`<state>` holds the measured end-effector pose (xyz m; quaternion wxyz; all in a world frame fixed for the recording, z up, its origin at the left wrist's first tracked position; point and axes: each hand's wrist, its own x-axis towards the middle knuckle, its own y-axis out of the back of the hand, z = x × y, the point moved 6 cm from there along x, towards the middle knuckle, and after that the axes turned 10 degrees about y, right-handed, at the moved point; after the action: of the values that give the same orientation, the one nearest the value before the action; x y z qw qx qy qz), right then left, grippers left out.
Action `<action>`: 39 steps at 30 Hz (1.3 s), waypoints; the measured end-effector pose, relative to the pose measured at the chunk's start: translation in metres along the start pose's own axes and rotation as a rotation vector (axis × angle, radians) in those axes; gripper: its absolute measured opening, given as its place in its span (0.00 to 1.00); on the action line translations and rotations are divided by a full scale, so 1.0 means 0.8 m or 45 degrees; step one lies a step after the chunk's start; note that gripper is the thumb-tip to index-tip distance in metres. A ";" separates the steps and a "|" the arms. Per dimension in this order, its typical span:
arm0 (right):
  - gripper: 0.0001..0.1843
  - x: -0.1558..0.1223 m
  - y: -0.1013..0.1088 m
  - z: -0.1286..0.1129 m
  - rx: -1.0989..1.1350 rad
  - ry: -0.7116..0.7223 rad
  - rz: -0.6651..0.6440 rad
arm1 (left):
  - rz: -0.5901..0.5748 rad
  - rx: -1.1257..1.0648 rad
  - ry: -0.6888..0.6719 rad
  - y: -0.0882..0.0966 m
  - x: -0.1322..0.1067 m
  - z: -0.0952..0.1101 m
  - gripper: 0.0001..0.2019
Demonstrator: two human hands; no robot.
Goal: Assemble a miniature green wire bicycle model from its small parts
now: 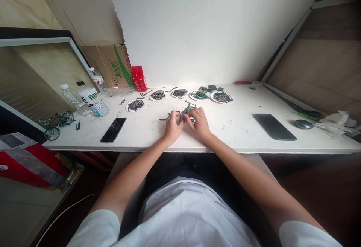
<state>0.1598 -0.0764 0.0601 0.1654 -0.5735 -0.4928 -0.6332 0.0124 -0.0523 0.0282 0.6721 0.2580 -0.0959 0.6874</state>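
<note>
Close together over the middle of the table (146,130), both of my hands pinch a small green model bicycle frame (187,108). My left hand (172,127) has its fingers closed on the frame's left side. From the right, my right hand (200,125) grips it with thumb and fingers. Parts of the frame are hidden behind the fingers. A loose green piece (165,118) lies just left of my left hand. Beyond the hands, several small white plates hold dark and green model parts, among them a plate of green parts (199,95) and a plate of black wheel-like parts (222,97).
An assembled model bicycle (58,124) stands at the left end. Nearby are plastic bottles (93,100) and a phone (113,129). A red box (139,78) stands by a cardboard carton (108,66). To the right lie a dark flat device (274,127), a mouse (304,124) and crumpled tissue (338,121).
</note>
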 end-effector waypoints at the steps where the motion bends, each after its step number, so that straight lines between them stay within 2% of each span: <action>1: 0.11 0.000 -0.001 0.001 0.001 -0.013 -0.004 | -0.007 -0.007 -0.002 -0.001 0.000 0.000 0.10; 11: 0.12 -0.003 -0.007 0.008 0.156 -0.137 -0.064 | -0.020 0.030 0.013 0.000 -0.001 0.003 0.10; 17: 0.10 0.000 -0.007 0.001 0.229 -0.128 -0.107 | -0.021 0.010 0.018 0.002 0.000 0.001 0.09; 24: 0.14 -0.003 -0.009 0.005 0.188 -0.152 -0.091 | -0.029 -0.009 0.019 0.000 0.001 -0.002 0.09; 39: 0.12 -0.003 -0.009 0.005 0.243 -0.146 -0.105 | -0.043 -0.015 0.006 0.000 0.001 0.002 0.09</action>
<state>0.1570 -0.0706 0.0544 0.1645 -0.5696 -0.5827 -0.5558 0.0130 -0.0526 0.0301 0.6853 0.2541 -0.0940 0.6760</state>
